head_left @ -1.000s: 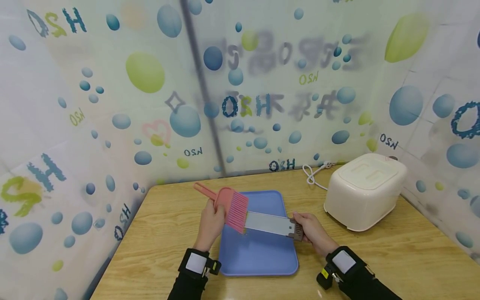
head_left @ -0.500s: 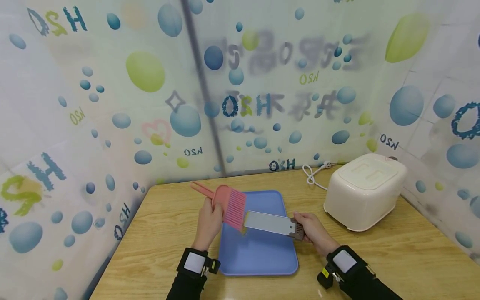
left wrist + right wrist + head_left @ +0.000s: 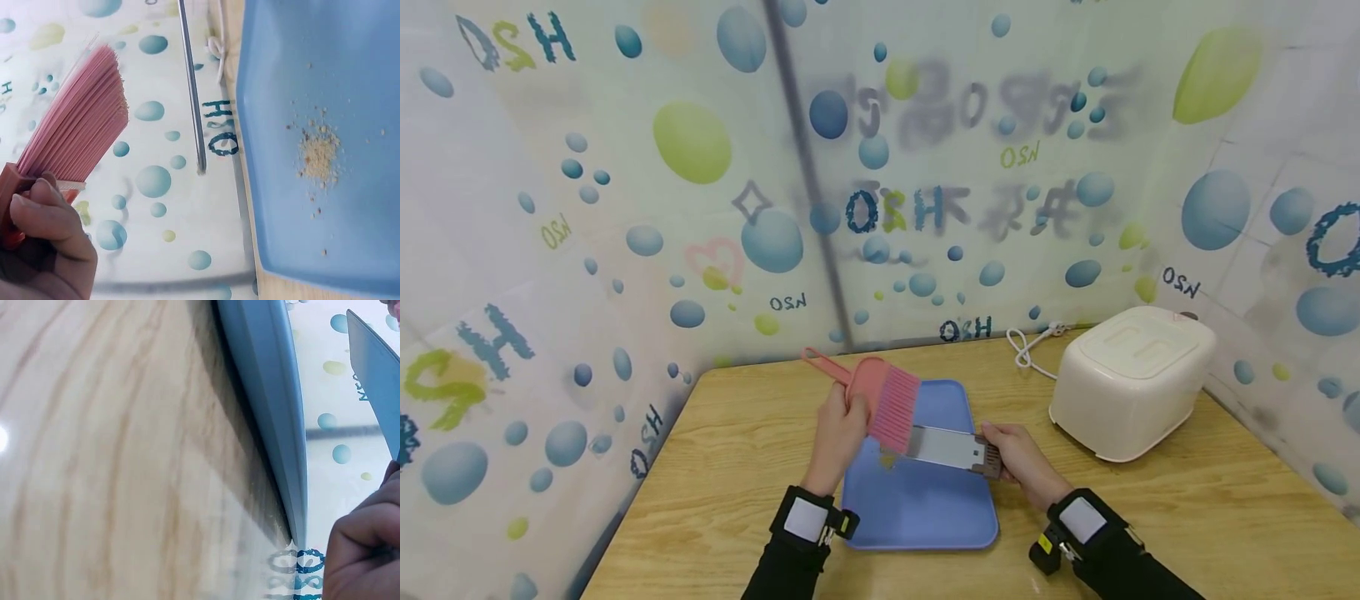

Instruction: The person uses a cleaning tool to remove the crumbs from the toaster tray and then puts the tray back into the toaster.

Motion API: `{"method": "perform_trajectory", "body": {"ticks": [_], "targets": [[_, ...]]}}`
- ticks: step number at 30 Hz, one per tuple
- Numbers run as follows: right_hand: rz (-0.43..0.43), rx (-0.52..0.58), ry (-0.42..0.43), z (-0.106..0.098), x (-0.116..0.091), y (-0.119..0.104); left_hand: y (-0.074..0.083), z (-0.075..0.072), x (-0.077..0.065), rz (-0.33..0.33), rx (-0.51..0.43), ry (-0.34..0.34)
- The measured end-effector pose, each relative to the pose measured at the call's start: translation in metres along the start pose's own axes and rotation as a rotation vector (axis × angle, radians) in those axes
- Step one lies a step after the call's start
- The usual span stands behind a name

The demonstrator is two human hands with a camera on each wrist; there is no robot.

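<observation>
My left hand [image 3: 842, 429] grips a pink brush [image 3: 893, 407], whose bristles lie across the left end of a flat metal crumb tray [image 3: 947, 448] in the head view. The left wrist view shows fingers wrapped round the base of the brush [image 3: 81, 115]. At the crumb tray's slotted right end, my right hand [image 3: 1024, 460] pinches it, holding it above a blue tray [image 3: 925, 512]. Tan crumbs [image 3: 320, 155] lie in a small heap on the blue tray, with loose bits around. In the right wrist view the crumb tray [image 3: 378, 375] is seen nearly edge-on.
A cream toaster [image 3: 1131, 383] stands at the right on the wooden table [image 3: 737, 467]. Its white cord [image 3: 1024, 350] is looped behind it. A patterned curtain [image 3: 700, 208] closes off the back and both sides.
The brush first shifts slightly left off the crumb tray's end, then comes back right over it. My right hand stays almost still with the crumb tray.
</observation>
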State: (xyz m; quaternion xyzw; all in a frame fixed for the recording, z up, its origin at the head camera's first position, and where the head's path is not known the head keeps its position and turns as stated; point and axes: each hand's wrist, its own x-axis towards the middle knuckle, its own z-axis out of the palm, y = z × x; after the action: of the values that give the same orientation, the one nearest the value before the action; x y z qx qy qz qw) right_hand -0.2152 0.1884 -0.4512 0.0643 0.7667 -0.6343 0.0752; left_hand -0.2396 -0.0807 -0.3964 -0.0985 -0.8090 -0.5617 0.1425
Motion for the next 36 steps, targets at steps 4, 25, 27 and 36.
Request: {"method": "perform_trajectory", "body": {"ticks": [4,25,27,36], "targets": [[0.000,-0.004,-0.008,0.003,-0.001,-0.002,0.005,0.013,-0.001,0.020,0.006,-0.035],[-0.016,0.030,-0.021,0.006,-0.001,-0.005,0.019,0.050,-0.016,0.052,-0.011,-0.166],[-0.023,0.041,-0.023,0.006,0.000,-0.005,0.020,0.052,-0.017,0.040,-0.016,-0.167],[-0.035,0.062,-0.015,0.006,0.000,-0.004,0.021,0.059,-0.022,0.004,-0.041,-0.187]]}}
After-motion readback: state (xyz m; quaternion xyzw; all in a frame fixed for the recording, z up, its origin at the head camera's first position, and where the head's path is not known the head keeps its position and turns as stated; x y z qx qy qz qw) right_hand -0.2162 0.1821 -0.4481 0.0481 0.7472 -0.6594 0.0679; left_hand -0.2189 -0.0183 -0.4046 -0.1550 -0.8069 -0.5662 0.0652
